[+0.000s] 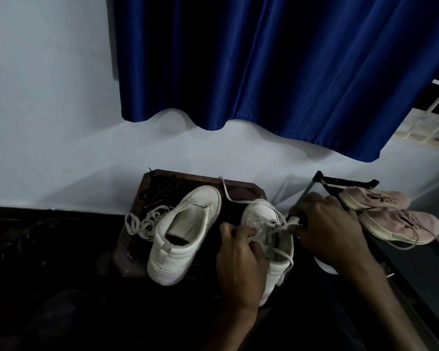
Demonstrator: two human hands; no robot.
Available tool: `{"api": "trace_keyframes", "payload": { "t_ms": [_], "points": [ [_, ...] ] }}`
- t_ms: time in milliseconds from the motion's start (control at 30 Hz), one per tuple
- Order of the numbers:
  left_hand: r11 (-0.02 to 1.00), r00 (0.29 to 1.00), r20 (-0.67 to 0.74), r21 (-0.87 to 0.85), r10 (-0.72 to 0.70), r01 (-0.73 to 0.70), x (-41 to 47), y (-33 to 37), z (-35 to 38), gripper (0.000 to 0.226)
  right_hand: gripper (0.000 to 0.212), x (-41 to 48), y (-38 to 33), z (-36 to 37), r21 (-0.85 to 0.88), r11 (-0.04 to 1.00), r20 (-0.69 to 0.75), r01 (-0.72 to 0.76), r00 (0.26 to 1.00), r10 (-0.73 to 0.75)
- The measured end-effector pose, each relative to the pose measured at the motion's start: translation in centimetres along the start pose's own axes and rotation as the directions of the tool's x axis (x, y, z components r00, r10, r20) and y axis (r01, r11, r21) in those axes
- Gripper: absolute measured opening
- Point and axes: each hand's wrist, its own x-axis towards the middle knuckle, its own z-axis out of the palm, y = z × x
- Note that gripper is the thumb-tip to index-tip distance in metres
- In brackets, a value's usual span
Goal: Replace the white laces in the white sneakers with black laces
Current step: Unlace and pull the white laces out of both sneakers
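Two white sneakers stand on a dark wooden stool [241, 184]. The left sneaker [185, 231] has no lace in it; a loose white lace [143, 222] lies piled beside it on the left. Black laces [162, 191] lie tangled at the stool's far left corner. My left hand [238, 259] grips the right sneaker [261, 214] at its tongue and eyelets. My right hand [327, 229] pinches the white lace [271, 229] of that sneaker and pulls it out to the right. One end of this lace trails back over the stool.
A pair of pink sneakers [390, 216] lies on a dark rack at the right. A blue curtain [276, 67] hangs over the white wall behind the stool. The floor around is dark.
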Motion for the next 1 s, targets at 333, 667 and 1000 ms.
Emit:
{"api": "trace_keyframes", "payload": {
  "t_ms": [333, 667, 1000],
  "points": [
    [0.999, 0.999, 0.045, -0.03, -0.024, 0.025, -0.1, 0.3, -0.2, 0.018, 0.025, 1.1, -3.3, 3.4, -0.079, 0.996, 0.021, 0.04, 0.999, -0.038],
    [1.0, 1.0, 0.017, 0.011, -0.004, 0.004, -0.1, -0.2, 0.1, 0.021, 0.01, 2.7, 0.0, -3.4, 0.174, 0.985, 0.02, -0.006, 1.0, 0.003],
    [0.998, 0.996, 0.064, 0.003, -0.056, 0.056, 0.0, 0.3, -0.1, 0.011, 0.019, 13.4, -11.7, -13.8, 0.796, 0.456, -0.412, 0.397, 0.908, -0.071]
  ]
}}
